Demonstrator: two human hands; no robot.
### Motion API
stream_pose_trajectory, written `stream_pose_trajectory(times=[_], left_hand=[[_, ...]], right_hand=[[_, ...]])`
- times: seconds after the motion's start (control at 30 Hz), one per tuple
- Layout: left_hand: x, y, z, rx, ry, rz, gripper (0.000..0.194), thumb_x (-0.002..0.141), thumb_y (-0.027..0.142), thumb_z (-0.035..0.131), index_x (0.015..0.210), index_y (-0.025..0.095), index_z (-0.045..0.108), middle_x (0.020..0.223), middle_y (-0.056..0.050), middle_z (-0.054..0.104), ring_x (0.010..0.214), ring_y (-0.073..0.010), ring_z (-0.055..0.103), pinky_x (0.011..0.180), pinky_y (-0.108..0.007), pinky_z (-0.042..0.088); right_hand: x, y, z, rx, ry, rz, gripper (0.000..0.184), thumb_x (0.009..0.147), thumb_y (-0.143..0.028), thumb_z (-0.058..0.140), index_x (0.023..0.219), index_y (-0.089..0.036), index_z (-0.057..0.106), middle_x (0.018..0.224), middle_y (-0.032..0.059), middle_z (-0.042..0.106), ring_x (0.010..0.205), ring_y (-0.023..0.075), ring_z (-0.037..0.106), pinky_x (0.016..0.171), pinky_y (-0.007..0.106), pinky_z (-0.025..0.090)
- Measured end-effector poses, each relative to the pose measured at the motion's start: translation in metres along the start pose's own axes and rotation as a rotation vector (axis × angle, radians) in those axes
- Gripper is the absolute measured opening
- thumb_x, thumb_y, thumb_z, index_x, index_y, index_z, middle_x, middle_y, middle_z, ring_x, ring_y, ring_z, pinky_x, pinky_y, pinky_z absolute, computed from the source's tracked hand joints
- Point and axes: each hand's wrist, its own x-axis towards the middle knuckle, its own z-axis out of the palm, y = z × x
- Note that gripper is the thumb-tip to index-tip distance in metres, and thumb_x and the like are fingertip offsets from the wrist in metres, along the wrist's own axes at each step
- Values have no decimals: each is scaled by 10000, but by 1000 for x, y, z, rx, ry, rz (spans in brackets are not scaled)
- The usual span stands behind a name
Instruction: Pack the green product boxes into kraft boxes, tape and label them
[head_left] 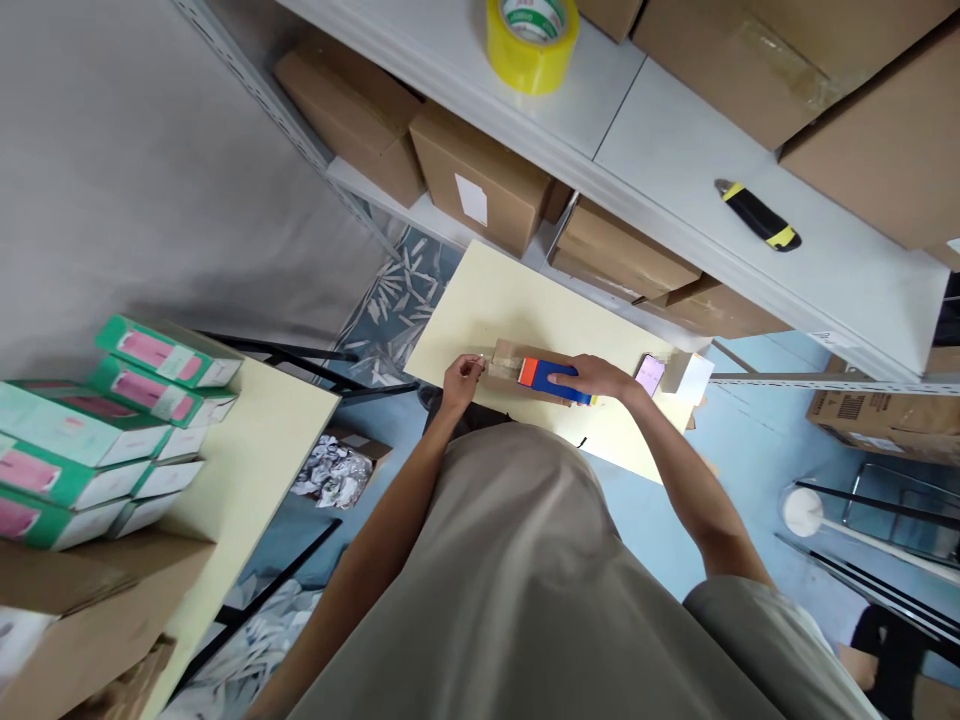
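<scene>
A small brown cardboard box (513, 358) lies on a pale yellow table (495, 300) in front of me. My right hand (596, 376) is closed on a blue and orange tape dispenser (551, 379) that rests on the box. My left hand (460, 378) pinches the box's left end, where a strip of tape seems to hang; what the fingers hold is too small to name. A phone with a pink screen (649, 373) lies just right of my right hand, beside a small white box (694, 377).
Grey metal shelves (675, 150) above hold brown cartons, a yellow tape roll (532, 35) and a black-yellow utility knife (757, 215). Green-and-pink boxes (90, 440) are stacked on another table at left. Paper scraps litter the floor (330, 475).
</scene>
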Motion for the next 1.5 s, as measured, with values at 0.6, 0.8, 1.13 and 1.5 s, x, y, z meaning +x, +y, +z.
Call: stream_pose_trajectory(times=[0.6, 0.8, 1.13, 1.5], left_hand=[[-16, 49, 30, 656, -263, 635, 626, 1156, 496, 270, 1662, 216, 509, 1831, -100, 268, 1701, -346, 218, 1345, -569, 286], [-15, 49, 31, 655, -261, 648, 644, 1151, 526, 276, 1656, 205, 513, 1835, -100, 254, 1678, -329, 285, 1363, -536, 272], [-17, 54, 30, 690, -281, 638, 703, 1138, 592, 261, 1668, 197, 498, 1830, -116, 262, 1651, -372, 326, 1348, -568, 298], [-14, 54, 32, 722, -270, 671, 645, 1140, 517, 302, 1641, 171, 514, 1827, -147, 261, 1662, -349, 315, 1347, -549, 309]], right_hand=[[-44, 3, -23, 43, -103, 132, 670, 981, -752, 657, 1259, -148, 740, 1095, 156, 834, 953, 280, 798, 752, 306, 560], [-108, 49, -69, 131, -206, 396, 720, 889, -831, 717, 1041, -129, 751, 846, 140, 811, 732, 249, 778, 641, 311, 581], [-64, 62, -32, -137, -152, 556, 721, 884, -793, 751, 1148, -122, 782, 981, 171, 836, 879, 304, 801, 717, 330, 568], [-51, 34, 19, -321, 153, 584, 489, 1044, -508, 661, 1323, -113, 736, 1268, 267, 774, 1192, 367, 755, 921, 411, 579]])
